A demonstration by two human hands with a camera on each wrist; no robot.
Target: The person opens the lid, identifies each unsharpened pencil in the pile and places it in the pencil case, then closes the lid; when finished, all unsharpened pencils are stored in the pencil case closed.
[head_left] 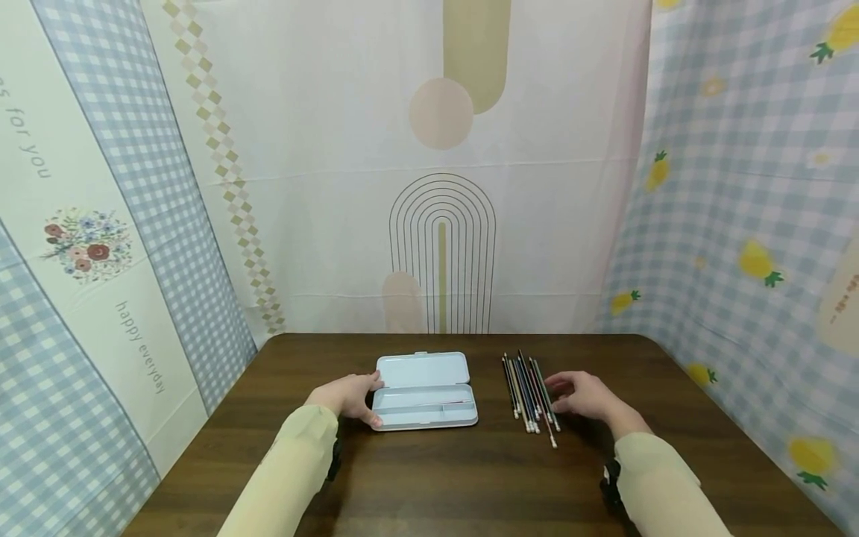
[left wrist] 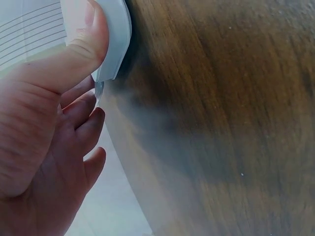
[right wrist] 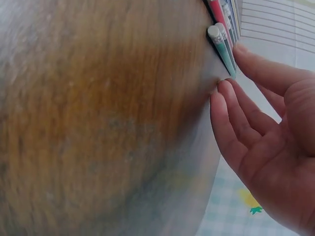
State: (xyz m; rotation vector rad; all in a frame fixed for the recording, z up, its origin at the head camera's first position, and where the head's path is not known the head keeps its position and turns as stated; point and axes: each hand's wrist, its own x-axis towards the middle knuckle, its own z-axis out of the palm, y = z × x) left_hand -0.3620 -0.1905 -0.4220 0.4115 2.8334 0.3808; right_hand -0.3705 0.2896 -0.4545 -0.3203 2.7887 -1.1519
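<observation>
An open light-blue pencil case (head_left: 421, 370) lies on the dark wooden table (head_left: 470, 477), lid folded back. One thin pencil (head_left: 451, 403) lies in its tray. My left hand (head_left: 365, 399) holds the case's left end; in the left wrist view the thumb (left wrist: 91, 37) presses on the case rim (left wrist: 117, 39) with the fingers curled beside it. A row of several pencils (head_left: 529, 388) lies to the right of the case. My right hand (head_left: 560, 395) rests beside them, its straight fingers (right wrist: 256, 73) touching the nearest pencils (right wrist: 224, 44).
Patterned fabric walls enclose the table on the left, back and right. Bare tabletop lies between my arms and along the front edge. Both sleeves are pale yellow.
</observation>
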